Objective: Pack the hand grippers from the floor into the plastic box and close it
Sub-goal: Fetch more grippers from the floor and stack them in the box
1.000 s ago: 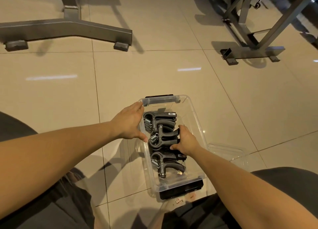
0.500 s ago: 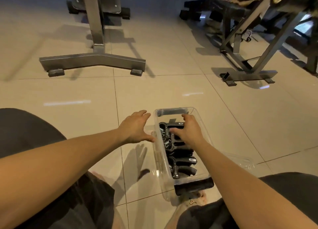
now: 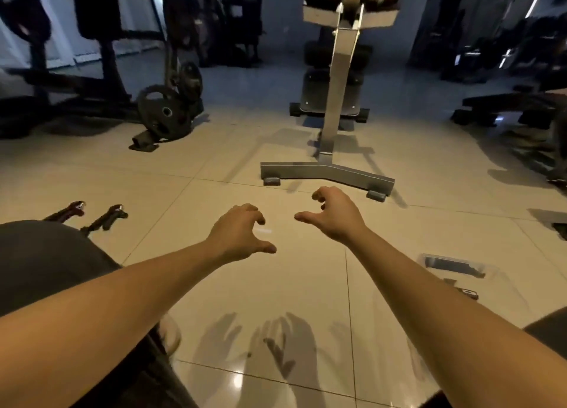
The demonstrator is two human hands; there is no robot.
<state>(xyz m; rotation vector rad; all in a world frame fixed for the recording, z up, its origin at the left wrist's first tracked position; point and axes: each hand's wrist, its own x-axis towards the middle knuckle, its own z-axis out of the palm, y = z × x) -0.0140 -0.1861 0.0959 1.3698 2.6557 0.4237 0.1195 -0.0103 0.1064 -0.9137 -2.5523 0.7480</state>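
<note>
- Currently, the left hand [image 3: 239, 236] is hovering in the middle of the frame, fingers half curled like a claw and thumb spread wide, gripping nothing.
- The right hand [image 3: 334, 214] is hanging just right of it, posed much the same: fingers bent, thumb pointing toward the left hand, nothing in its grasp.
- The two hands are staying apart, with a gap of bare floor [image 3: 276, 285] showing between them.
- Two grippers [image 3: 107, 219] are lying on the tiles at the left of the frame, side by side but not touching. Both are looking dark, with a small red and pale mark near the upper end, and their lower ends are hiding behind the left knee [image 3: 46, 263].
- The box [image 3: 454, 266] is sitting at the right edge, well away from the grippers. Its clear walls are barely showing, a dark latch strip is standing out at its far end, and blur is keeping its contents from being told.
- A bench base [image 3: 326, 174] is standing just above the hands, and weight plates [image 3: 167, 113] are leaning at the upper left.
- Hand shadows are falling on the tiles at the lower middle.
</note>
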